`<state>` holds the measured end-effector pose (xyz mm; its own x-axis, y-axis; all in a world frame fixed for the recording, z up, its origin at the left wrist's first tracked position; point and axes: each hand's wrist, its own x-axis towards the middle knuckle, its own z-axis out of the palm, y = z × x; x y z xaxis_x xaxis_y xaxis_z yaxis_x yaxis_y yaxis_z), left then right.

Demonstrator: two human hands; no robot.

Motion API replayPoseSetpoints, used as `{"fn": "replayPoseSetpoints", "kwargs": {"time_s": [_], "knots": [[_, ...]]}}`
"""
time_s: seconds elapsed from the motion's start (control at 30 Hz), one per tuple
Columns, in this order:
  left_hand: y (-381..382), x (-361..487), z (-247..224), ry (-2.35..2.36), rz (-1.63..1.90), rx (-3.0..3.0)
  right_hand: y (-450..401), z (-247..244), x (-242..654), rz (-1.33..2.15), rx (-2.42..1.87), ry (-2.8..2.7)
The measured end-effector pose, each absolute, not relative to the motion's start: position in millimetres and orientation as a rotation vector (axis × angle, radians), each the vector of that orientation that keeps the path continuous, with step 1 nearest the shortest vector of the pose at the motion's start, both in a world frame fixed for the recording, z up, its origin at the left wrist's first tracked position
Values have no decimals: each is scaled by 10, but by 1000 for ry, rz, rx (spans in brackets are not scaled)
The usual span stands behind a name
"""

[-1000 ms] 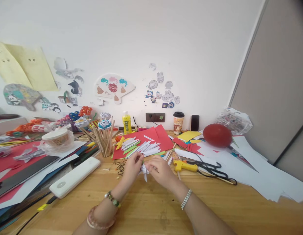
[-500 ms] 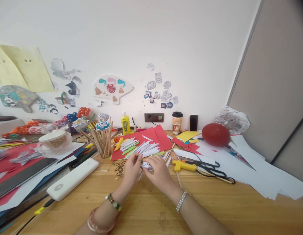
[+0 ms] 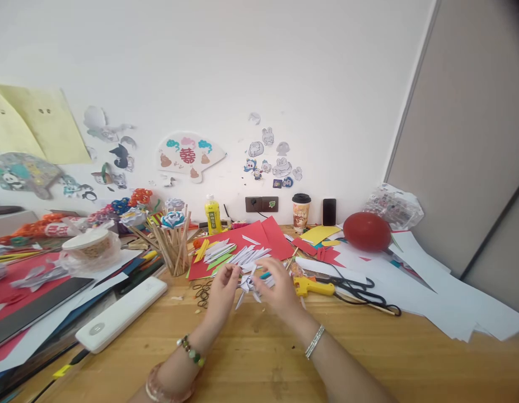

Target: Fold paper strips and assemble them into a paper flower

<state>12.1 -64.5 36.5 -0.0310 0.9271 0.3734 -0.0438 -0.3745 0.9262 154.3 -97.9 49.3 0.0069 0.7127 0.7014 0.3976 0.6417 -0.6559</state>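
Note:
Between my two hands is a bunch of folded white paper pieces (image 3: pixel 246 284), with pointed strips sticking out below. My left hand (image 3: pixel 224 286) pinches its left side with thumb and forefinger. On the other side my right hand (image 3: pixel 277 287) is closed around the right part, thumb and fingers curved over it; some of the paper is hidden behind the fingers. Just beyond the hands, white folded paper strips (image 3: pixel 248 255) and green strips (image 3: pixel 220 260) lie on red paper sheets (image 3: pixel 272 238).
A yellow glue gun (image 3: pixel 313 286) and black scissors (image 3: pixel 360 288) lie to the right. Wooden sticks (image 3: pixel 175 246) stand upright at left, near a white power bank (image 3: pixel 122 313). At the back are a yellow bottle (image 3: pixel 213 215), a paper cup (image 3: pixel 301 214) and a red balloon (image 3: pixel 367 231).
My right hand has lifted and spread slightly, showing more of the paper bunch and its hanging points. My left hand keeps its pinch. The view has shifted a little.

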Motion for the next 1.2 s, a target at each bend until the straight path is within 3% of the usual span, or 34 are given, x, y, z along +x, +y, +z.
{"fn": "replayPoseSetpoints", "kwargs": {"time_s": [0.17,0.3,0.43,0.77,1.2], "knots": [[-697,123,411,924,1565,1549,-792,409,1650,768,-1041,-1386],[-732,122,432,842,1527,1697,-743,360,1628,827,-1025,-1374],[-743,97,418,809,1478,1804,-827,431,1607,702,-1029,-1381],[-711,83,353,939,1502,2177,-961,485,1574,25,-930,-1607],[-737,105,344,1032,1577,2103,-967,482,1578,-78,-1033,-1623]]}}
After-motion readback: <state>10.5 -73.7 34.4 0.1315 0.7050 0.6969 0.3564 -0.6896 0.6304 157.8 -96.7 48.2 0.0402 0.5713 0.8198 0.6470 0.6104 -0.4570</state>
